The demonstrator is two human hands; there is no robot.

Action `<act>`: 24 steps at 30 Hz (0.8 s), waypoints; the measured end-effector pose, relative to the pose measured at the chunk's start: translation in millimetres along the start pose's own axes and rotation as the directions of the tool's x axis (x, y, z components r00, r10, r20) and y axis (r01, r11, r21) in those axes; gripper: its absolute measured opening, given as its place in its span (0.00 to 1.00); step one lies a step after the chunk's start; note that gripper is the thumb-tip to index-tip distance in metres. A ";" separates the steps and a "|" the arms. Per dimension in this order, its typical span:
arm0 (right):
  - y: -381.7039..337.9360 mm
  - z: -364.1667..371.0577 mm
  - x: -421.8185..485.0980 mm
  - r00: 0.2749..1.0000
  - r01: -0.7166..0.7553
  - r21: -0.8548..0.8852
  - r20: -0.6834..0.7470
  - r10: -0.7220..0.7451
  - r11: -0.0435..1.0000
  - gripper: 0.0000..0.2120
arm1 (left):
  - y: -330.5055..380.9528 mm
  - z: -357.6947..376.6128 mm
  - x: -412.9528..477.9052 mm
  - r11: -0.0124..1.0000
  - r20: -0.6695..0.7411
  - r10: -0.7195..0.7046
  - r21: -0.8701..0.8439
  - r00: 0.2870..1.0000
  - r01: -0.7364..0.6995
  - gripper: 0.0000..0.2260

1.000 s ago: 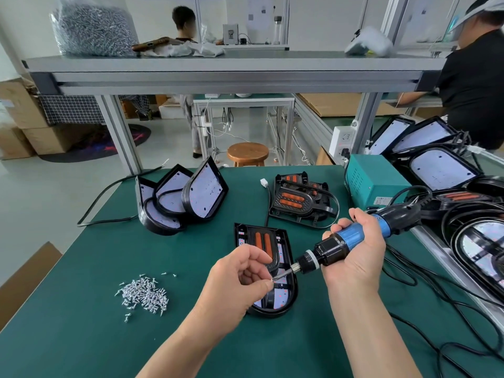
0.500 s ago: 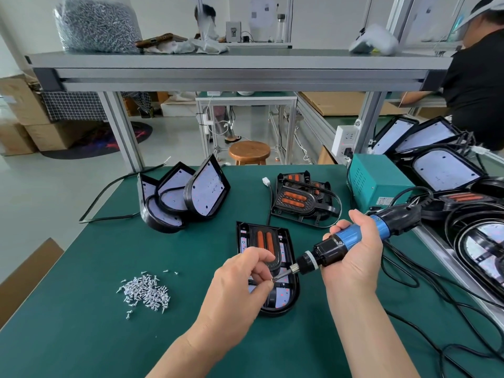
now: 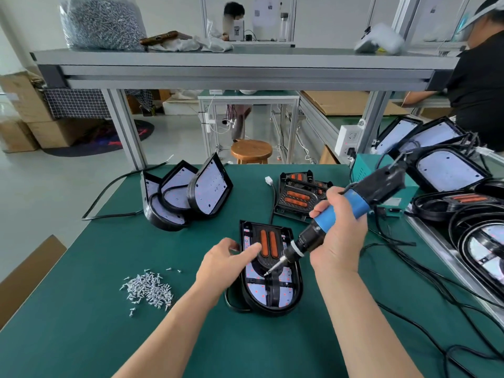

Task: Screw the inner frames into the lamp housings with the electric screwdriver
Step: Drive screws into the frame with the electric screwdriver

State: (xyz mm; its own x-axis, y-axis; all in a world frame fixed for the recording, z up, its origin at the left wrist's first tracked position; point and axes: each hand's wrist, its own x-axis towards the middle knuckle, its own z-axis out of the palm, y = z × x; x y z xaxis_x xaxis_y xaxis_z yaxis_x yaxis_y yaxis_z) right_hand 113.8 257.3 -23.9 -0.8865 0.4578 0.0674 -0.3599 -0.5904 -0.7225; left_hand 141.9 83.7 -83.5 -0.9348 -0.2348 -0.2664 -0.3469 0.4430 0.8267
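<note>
A black lamp housing (image 3: 296, 293) with a black inner frame (image 3: 268, 244) bearing two orange strips lies on the green mat in front of me. My right hand (image 3: 339, 237) grips the blue and black electric screwdriver (image 3: 335, 216), tilted, with its bit tip down on the frame's middle. My left hand (image 3: 223, 264) rests on the housing's left edge, fingers stretched onto the frame. A pile of small silver screws (image 3: 148, 290) lies to the left.
Several housings (image 3: 188, 195) lean together at the back left. More inner frames (image 3: 298, 196) sit behind the work, beside a teal power box (image 3: 360, 169). Finished lamps (image 3: 450, 170) and black cables (image 3: 425, 271) crowd the right side. Another person works at the far right.
My left hand has let go of the bit tip and moved onto the housing's left edge. The screwdriver has tipped steeper, its bit now down on the inner frame.
</note>
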 end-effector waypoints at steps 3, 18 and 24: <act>8.7 10.2 -3.9 0.996 0.046 -0.059 0.083 -0.041 0.997 0.08 | 2.2 3.5 1.1 0.999 0.003 0.012 0.046 1.000 -0.012 0.32; 29.3 25.3 -11.4 0.980 0.050 -0.149 0.199 -0.019 0.988 0.13 | -4.8 9.4 4.4 1.000 -0.022 0.017 -0.008 1.000 -0.017 0.25; 32.5 27.7 -17.2 0.971 0.043 -0.174 0.238 0.000 0.984 0.10 | -3.6 9.3 5.6 1.000 -0.025 0.023 -0.005 0.999 -0.024 0.23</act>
State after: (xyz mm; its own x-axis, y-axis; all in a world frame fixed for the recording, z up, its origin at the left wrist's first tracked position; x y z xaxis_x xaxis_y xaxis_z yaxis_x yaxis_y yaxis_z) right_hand 109.3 211.8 -29.5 -0.9301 0.2869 0.2294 -0.3415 -0.4455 -0.8276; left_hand 137.2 88.8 -92.6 -0.9404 -0.2463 -0.2343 -0.3244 0.4441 0.8352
